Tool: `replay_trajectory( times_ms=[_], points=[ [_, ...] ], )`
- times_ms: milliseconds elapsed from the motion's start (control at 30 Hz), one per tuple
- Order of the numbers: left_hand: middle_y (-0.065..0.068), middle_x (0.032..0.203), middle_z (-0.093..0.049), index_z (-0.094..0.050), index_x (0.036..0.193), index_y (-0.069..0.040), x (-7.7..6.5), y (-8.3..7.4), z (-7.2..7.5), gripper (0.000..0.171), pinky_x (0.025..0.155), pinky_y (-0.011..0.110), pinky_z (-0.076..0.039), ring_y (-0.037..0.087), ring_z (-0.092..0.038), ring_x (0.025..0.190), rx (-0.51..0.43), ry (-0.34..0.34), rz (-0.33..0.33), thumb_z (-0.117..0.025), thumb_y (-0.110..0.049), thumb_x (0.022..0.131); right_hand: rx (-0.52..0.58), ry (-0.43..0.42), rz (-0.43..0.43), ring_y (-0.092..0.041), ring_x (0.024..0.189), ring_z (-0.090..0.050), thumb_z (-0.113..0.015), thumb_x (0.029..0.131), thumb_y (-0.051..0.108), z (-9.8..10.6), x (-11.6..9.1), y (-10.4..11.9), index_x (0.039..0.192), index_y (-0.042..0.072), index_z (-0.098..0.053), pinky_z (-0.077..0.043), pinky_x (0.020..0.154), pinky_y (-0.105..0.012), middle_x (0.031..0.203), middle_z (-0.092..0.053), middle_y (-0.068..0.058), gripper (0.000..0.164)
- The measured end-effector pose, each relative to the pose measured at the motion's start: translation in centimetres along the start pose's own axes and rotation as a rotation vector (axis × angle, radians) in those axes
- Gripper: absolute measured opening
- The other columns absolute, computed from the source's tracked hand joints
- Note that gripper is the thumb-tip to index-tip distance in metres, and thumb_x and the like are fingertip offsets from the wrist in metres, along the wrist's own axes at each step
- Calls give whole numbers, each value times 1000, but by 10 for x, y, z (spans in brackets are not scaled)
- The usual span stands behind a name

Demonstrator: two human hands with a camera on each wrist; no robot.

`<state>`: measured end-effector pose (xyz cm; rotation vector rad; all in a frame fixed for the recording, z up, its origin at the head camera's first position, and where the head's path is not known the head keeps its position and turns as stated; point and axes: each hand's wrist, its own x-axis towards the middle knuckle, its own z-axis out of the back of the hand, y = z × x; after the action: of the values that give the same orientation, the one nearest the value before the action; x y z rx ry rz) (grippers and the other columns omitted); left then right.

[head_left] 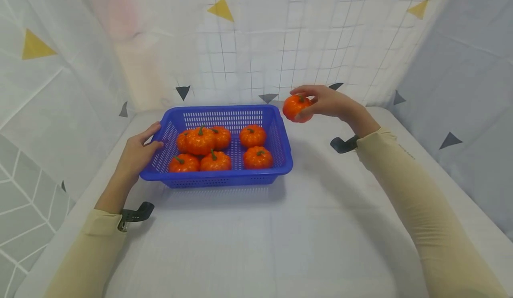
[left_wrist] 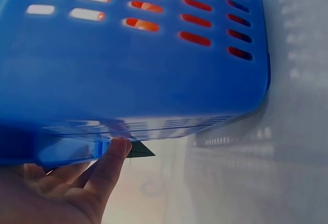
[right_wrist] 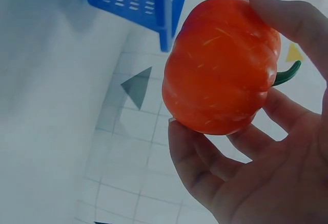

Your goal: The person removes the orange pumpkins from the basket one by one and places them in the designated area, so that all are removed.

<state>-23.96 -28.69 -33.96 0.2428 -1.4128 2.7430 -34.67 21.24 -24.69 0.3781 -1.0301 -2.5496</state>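
Note:
A blue plastic basket (head_left: 220, 173) stands on the white table with several small orange pumpkins (head_left: 258, 157) inside, some piled at its left. At its left end my left hand (head_left: 136, 153) grips the rim, thumb on the rim and fingers at the outer side; in the left wrist view the fingers (left_wrist: 110, 162) lie against the basket wall (left_wrist: 128, 75). Beyond the basket's right back corner, my right hand (head_left: 326, 102) holds another pumpkin (head_left: 294, 108) above the table. The right wrist view shows thumb and fingertips around this pumpkin (right_wrist: 220, 65), its green stem toward the palm.
A white cloth covers the table (head_left: 248, 244). Behind it hangs a pale curtain (head_left: 256, 39) with grid lines and triangles, and grey-white curtains (head_left: 473, 79) flank both sides. Black straps (head_left: 344, 144) sit at both wrists.

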Motion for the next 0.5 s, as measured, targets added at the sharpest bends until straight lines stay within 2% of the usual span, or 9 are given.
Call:
replay_trajectory(
  times_ms=[233, 500],
  points=[
    [9, 168, -28, -34, 162, -12, 1, 5, 0, 59, 118, 60, -26, 39, -25, 153, -8, 4, 8, -54, -14, 107, -8, -29, -27, -38, 134, -45, -84, 86, 23, 0, 4, -12, 157, 16, -44, -38, 109, -66, 155, -44, -14, 81],
    [8, 168, -30, -35, 162, -11, 0, 2, 0, 58, 118, 60, -27, 39, -26, 152, -2, -4, 8, -54, -14, 107, 0, -69, -58, -38, 132, -45, -85, 86, 26, 1, 11, -29, 155, 15, -46, -36, 109, -67, 152, -44, -14, 80]
  ],
)
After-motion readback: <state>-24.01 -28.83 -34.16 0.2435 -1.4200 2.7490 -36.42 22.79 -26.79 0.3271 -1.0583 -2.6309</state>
